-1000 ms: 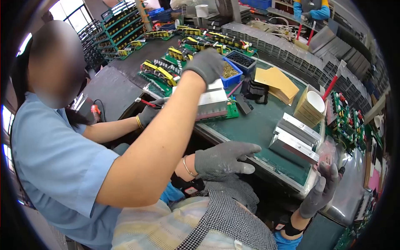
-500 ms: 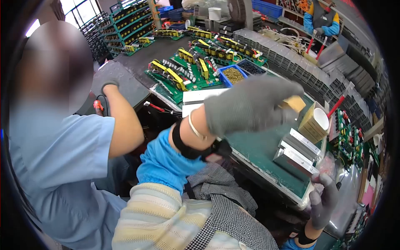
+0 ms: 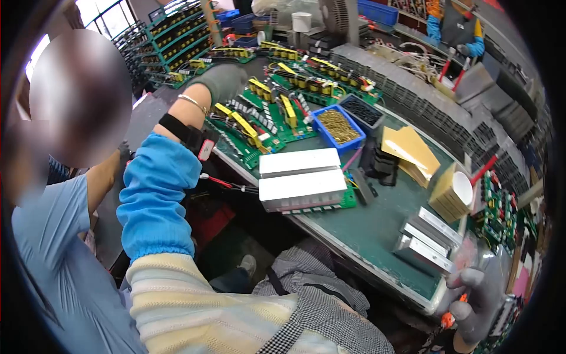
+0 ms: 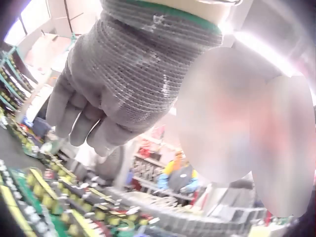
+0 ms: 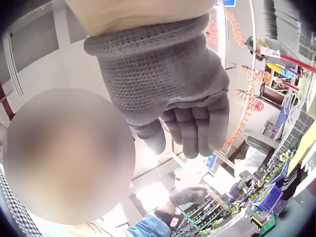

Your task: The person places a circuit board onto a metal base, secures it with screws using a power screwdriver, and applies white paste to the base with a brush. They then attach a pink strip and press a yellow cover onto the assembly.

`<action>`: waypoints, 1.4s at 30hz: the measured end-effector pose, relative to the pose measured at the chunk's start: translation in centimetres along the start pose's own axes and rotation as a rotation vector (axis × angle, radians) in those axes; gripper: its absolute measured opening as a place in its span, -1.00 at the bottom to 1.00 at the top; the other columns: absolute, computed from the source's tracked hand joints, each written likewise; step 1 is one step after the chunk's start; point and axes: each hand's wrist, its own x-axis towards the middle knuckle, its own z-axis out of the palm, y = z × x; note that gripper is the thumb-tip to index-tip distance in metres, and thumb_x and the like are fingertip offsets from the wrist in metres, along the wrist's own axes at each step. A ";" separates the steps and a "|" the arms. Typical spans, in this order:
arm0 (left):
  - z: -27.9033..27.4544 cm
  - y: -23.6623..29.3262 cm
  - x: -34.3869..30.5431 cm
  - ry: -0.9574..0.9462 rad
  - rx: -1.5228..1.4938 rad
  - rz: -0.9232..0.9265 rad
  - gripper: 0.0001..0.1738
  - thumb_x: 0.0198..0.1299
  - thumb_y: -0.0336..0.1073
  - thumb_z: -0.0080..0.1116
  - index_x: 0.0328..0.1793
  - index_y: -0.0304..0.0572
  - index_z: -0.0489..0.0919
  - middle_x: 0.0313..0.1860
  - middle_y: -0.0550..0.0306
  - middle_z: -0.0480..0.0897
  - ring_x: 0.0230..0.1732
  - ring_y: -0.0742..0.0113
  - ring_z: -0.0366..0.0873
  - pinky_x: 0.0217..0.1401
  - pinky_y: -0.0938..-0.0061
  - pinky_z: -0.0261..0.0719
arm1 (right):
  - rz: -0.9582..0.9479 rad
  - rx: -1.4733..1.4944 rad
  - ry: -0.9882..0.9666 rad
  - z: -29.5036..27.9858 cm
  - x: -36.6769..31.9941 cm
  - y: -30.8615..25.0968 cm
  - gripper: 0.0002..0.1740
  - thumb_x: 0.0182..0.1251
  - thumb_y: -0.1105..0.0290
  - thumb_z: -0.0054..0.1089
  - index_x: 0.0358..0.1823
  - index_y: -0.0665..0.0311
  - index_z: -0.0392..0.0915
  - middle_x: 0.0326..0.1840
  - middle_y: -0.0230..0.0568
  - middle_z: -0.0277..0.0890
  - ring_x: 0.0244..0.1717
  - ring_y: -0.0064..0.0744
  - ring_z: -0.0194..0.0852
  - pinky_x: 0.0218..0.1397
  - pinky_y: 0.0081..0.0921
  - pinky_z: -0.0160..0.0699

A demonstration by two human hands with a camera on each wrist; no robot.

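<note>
My left hand (image 3: pixel 223 84), in a grey glove, reaches out at the far left, over the near end of the green circuit boards (image 3: pixel 277 112) with yellow parts. In the left wrist view its fingers (image 4: pixel 84 123) hang loosely bent with nothing between them. My right hand (image 3: pixel 474 301), also gloved, is low at the right, beside the table corner. The right wrist view shows its fingers (image 5: pixel 197 131) loosely bent and empty. Nearest to it on the table lies a silver metal heat sink (image 3: pixel 427 242). A larger silver heat sink (image 3: pixel 303 180) sits on a green board at the table's near edge.
A blue bin of brass-coloured screws (image 3: pixel 339 127) stands beside a bin of black parts (image 3: pixel 362 111). Tan sheets (image 3: pixel 410 153) and a cardboard box with a white roll (image 3: pixel 453 192) lie to the right. Another person (image 3: pixel 65 236) is close at the left. An orange object (image 3: pixel 449 320) shows by my right hand.
My left hand has swung up from my lap, across the table, and over to the far left. The other person's arms have drawn back left from the large heat sink. My right hand has lowered slightly.
</note>
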 end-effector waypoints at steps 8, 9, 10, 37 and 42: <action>10.3 -4.0 1.7 -0.188 -0.120 -0.055 -0.37 0.17 -0.59 0.07 0.39 0.05 0.56 0.14 -0.12 0.69 0.17 -0.10 0.64 0.19 0.21 0.57 | -0.343 -0.435 -0.422 5.3 10.2 -4.1 -0.57 0.10 0.24 0.41 -0.06 0.31 0.55 -0.23 -0.11 0.64 -0.44 -0.24 0.63 -0.33 -0.42 0.53; 9.9 -3.6 2.1 -0.233 -0.103 -0.070 -0.36 0.16 -0.60 0.05 0.39 0.06 0.56 0.16 -0.12 0.68 0.19 -0.12 0.63 0.21 0.20 0.57 | -0.357 -0.419 -0.461 6.8 12.0 -5.0 -0.59 0.10 0.26 0.42 -0.07 0.29 0.56 -0.25 -0.14 0.65 -0.39 -0.18 0.64 -0.30 -0.36 0.55; 9.8 -3.5 2.3 -0.279 -0.087 -0.085 -0.36 0.16 -0.61 0.03 0.39 0.06 0.57 0.18 -0.13 0.67 0.20 -0.13 0.62 0.23 0.19 0.56 | -0.405 -0.382 -0.487 8.6 13.8 -5.5 -0.61 0.14 0.26 0.41 -0.05 0.28 0.57 -0.27 -0.14 0.65 -0.36 -0.12 0.64 -0.29 -0.31 0.56; 13.4 -6.1 5.2 -0.207 -0.378 0.176 -0.48 0.19 -0.44 0.06 0.29 0.09 0.65 0.19 -0.12 0.66 0.20 -0.11 0.60 0.27 0.13 0.53 | -0.366 -0.886 -1.076 39.6 36.4 -3.2 -0.52 0.28 0.07 0.21 -0.13 0.41 0.72 -0.08 0.18 0.69 -0.01 0.09 0.69 0.13 -0.13 0.62; 9.7 -3.1 4.9 -0.483 -0.235 0.243 -0.32 0.14 -0.53 -0.05 0.39 0.24 0.59 0.22 -0.07 0.67 0.18 -0.07 0.62 0.24 0.12 0.54 | -0.293 -0.951 -1.056 40.1 35.3 -4.3 -0.52 0.29 0.08 0.22 -0.03 0.37 0.71 -0.02 0.14 0.70 0.03 0.04 0.70 0.14 -0.16 0.64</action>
